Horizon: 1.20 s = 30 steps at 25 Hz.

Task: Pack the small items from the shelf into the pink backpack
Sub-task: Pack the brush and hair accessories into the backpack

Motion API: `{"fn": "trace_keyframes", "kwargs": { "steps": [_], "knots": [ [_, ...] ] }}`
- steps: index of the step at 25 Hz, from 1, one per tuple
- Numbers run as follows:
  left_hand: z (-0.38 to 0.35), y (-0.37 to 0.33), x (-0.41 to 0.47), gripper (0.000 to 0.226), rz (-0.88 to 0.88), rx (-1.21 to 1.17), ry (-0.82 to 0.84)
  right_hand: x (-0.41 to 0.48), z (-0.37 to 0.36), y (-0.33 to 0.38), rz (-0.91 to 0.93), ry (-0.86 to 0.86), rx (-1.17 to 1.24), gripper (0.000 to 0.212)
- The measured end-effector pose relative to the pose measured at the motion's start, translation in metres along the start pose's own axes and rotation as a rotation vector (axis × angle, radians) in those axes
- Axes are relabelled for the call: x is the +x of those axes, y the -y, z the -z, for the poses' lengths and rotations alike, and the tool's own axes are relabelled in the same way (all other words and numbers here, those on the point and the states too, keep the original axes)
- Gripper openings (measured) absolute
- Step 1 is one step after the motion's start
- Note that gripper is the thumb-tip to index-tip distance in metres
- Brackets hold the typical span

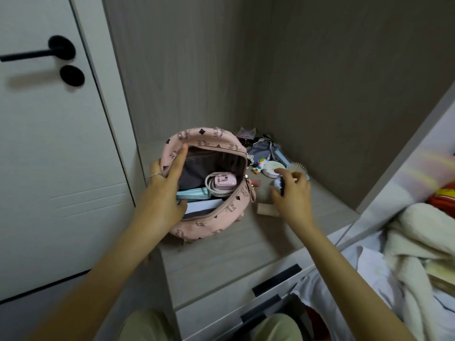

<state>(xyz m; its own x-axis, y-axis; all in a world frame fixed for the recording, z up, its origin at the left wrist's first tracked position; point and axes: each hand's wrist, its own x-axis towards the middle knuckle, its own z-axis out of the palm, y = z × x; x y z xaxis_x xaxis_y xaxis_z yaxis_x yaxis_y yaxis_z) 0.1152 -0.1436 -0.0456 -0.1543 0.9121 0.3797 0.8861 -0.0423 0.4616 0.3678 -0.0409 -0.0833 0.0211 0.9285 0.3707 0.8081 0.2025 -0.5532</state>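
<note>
Your left hand point(165, 185) reaches forward from a straight forearm and grips the left rim of the pink backpack point(211, 219). Its fingers point(181, 155) are curled over the edge, and one is stretched along the opening. The backpack stands unzipped on the shelf point(221, 254) with a pink charger point(224, 183) and a teal case point(194, 193) inside. Your right hand point(294, 196) hovers just right of the backpack, pinching a small dark-and-white item point(280, 185) I cannot identify. Its index finger points at the round white compact point(270, 166), beside a hairbrush point(299, 168).
</note>
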Motion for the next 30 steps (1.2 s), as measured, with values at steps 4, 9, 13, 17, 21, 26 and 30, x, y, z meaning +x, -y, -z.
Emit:
{"fn": "trace_keyframes", "kwargs": {
  "steps": [4,9,13,17,21,26,30],
  "knots": [
    [0.001,-0.002,0.002,0.127,0.007,0.030,0.023,0.013,-0.014,-0.026,-0.020,0.240,-0.249,0.030],
    [0.001,-0.001,-0.002,0.119,0.010,0.014,0.023,0.017,-0.009,-0.025,-0.015,0.057,-0.010,0.011],
    [-0.002,0.005,-0.002,0.103,-0.014,0.009,-0.013,0.004,0.020,0.007,0.081,-0.275,0.444,0.014],
    [0.001,0.013,0.001,0.075,-0.073,-0.269,-0.227,-0.009,0.054,0.051,0.336,-0.236,0.743,0.024],
    [0.010,0.019,0.012,0.056,-0.119,-0.281,-0.359,-0.024,0.060,0.083,0.620,0.040,0.619,0.025],
    [0.015,0.023,0.013,0.040,-0.167,-0.283,-0.337,-0.023,0.050,0.091,0.533,0.269,0.589,0.038],
    [0.017,0.024,0.013,0.056,-0.188,-0.229,-0.192,-0.028,0.030,0.104,0.349,0.064,0.776,0.022]
  ]
}}
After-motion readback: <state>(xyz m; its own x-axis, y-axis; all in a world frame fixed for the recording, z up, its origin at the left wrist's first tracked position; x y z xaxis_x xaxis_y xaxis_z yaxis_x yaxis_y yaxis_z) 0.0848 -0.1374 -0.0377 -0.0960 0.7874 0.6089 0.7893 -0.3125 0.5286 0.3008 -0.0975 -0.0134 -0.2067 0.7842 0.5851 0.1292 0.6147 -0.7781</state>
